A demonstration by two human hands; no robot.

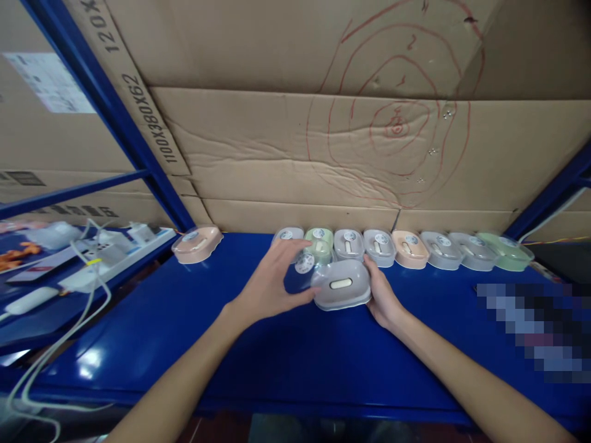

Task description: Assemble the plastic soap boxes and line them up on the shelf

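Grey plastic made up the soap box (342, 284) that both hands held just above the blue shelf (286, 357), near its middle and just in front of a row of similar boxes (406, 248) lined along the back edge. Its pale oval slot faced the camera. The left hand (272, 284) had its fingers curled around the box's left end, where a clear lid part with a round sticker (304, 263) showed beneath the fingertips. The right hand (379, 296) cupped the right end, fingers closed against the side. A peach soap box (197, 243) sat apart to the left of the row. Creased cardboard (323, 147) marked with red rings stood behind, and a white power strip (115, 249) with cables lay on the neighbouring shelf at the left.
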